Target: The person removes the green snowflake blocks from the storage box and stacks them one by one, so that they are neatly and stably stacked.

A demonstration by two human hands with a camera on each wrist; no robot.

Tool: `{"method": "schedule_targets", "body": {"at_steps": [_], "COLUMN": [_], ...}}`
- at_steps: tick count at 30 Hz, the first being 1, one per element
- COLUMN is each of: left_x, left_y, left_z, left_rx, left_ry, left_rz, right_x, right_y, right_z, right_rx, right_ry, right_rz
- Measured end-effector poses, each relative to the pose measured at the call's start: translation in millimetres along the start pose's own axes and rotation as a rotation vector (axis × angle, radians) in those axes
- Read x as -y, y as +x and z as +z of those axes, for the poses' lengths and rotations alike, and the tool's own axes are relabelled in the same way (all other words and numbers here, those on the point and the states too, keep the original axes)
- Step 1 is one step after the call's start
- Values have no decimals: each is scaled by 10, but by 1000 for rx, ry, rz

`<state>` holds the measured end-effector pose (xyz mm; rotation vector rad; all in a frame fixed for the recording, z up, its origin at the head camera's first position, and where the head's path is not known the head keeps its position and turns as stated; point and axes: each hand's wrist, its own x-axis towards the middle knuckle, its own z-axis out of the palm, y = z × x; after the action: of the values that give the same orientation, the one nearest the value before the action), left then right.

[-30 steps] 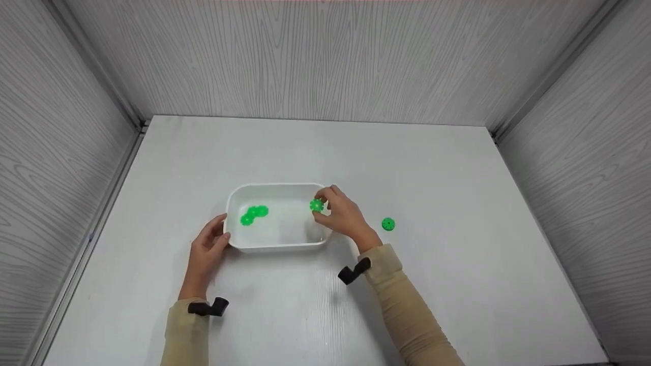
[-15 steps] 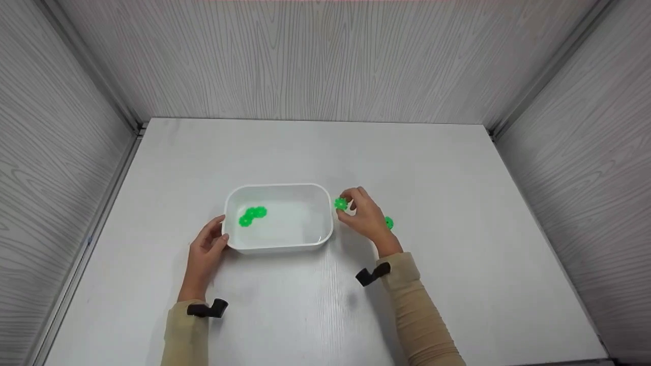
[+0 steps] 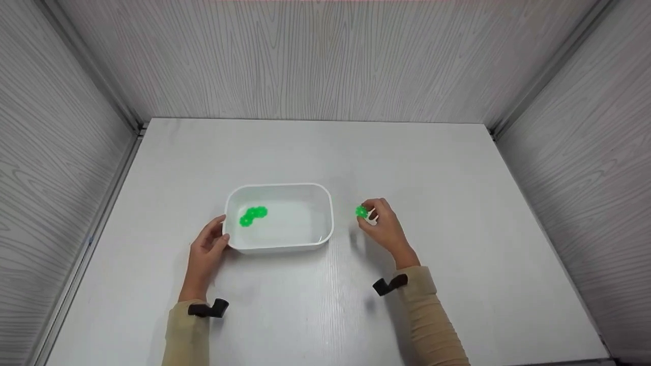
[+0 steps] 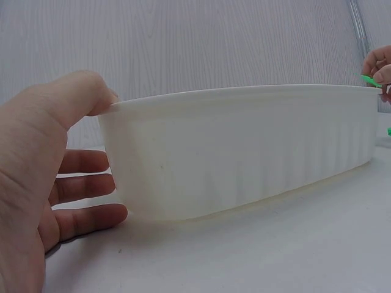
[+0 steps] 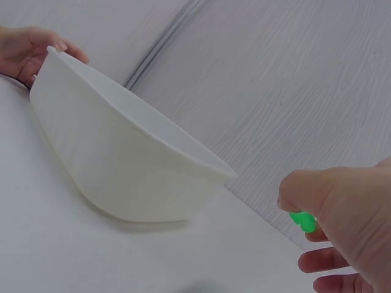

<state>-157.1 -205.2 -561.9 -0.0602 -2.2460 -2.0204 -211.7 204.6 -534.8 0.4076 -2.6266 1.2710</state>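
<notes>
A white plastic tub (image 3: 279, 248) stands on the white table. My left hand (image 3: 204, 254) holds its left end, with the thumb on the rim and the other fingers against the outer wall in the left wrist view. To the right of the tub, my right hand (image 3: 385, 227) pinches a green notched plastic disc (image 3: 361, 211) between thumb and fingertips. The same disc (image 5: 303, 221) shows partly behind the thumb in the right wrist view. Inside the tub, towards its left side, lie several green discs (image 3: 253, 213) bunched in a cluster.
Another green piece (image 4: 390, 131) lies on the table at the right edge of the left wrist view; the right hand hides it in the head view. Grained pale panels (image 3: 315, 61) enclose the table (image 3: 432, 162) at the back and both sides.
My right hand has moved from over the tub's right end out to the right, carrying the green disc. It now covers the loose disc on the table. The left hand has stayed in place.
</notes>
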Motion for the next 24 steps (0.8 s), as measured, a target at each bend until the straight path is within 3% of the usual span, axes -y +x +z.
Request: {"method": "schedule_targets", "body": {"at_steps": [6,13,24], "left_x": [6,22,319], "left_y": [8,7,70], "left_z": [1,3,-35], "left_rx": [1,-1,-17], "left_ry": [-9,-22,-5], "left_rz": [-5,-11,5], "right_x": [-173,-346,-530], "right_y": [-118,-231,-309], "right_z": [-151,-287,-329], "right_rx": [-37,-69,-56], "right_ry": [74,54,-99], "right_rz": [23,96,104]}}
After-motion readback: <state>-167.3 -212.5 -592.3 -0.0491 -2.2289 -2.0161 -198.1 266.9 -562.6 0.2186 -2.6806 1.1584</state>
